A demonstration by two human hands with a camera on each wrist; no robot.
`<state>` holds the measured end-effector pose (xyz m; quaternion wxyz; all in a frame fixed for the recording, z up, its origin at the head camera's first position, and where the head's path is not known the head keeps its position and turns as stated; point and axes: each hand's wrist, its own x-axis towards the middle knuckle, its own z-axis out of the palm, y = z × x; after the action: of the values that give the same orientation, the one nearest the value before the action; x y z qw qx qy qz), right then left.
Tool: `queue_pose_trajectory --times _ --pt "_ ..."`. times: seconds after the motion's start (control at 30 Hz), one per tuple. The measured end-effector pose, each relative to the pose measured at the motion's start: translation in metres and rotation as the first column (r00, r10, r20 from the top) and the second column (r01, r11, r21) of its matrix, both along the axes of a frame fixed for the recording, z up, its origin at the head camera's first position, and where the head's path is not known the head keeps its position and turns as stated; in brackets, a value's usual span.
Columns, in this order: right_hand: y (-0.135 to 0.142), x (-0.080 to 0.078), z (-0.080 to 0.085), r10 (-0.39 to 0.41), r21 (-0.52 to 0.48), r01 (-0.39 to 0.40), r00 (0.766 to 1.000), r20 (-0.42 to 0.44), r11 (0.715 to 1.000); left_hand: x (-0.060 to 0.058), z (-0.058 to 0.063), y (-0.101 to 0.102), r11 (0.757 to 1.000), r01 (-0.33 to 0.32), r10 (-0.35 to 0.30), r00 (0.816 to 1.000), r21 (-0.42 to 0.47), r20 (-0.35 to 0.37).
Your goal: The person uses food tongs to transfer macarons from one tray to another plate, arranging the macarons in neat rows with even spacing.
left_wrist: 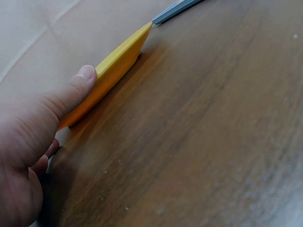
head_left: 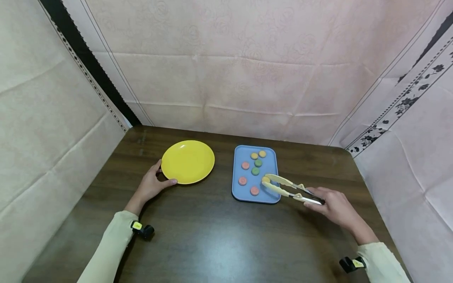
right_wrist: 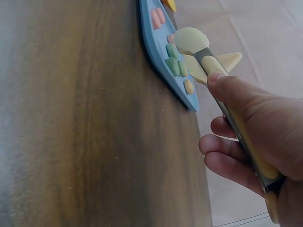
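In the head view my left hand (head_left: 153,184) grips the left rim of a yellow plate (head_left: 188,162), the thumb at the near edge and the fingers at the left side. The left wrist view shows the thumb (left_wrist: 85,80) against the plate's side. My right hand (head_left: 334,205) holds a pair of tongs (head_left: 297,195) with cream-coloured tips. The tips are spread over the right side of a blue tray (head_left: 237,194), one on either side of a yellow cookie-like disc (head_left: 266,179). Other small discs lie on the tray: pink (head_left: 245,165), green (head_left: 255,171) and yellow (head_left: 262,153).
Both plate and tray rest toward the back of a dark brown wooden table (head_left: 198,239). Pale cloth (head_left: 226,86) hangs behind the table and along both sides. A small black camera (head_left: 146,232) is strapped to the left wrist, another (head_left: 348,264) to the right.
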<state>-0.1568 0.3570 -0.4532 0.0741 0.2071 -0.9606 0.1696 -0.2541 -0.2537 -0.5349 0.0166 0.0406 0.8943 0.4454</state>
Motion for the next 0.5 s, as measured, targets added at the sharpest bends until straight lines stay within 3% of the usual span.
queue_pose_trajectory --times 0.5 --pt "-0.018 -0.025 0.025 0.023 -0.032 -0.024 0.999 -0.048 0.999 0.003 0.003 0.0 1.0 -0.002 0.002 1.0 -0.004 -0.003"
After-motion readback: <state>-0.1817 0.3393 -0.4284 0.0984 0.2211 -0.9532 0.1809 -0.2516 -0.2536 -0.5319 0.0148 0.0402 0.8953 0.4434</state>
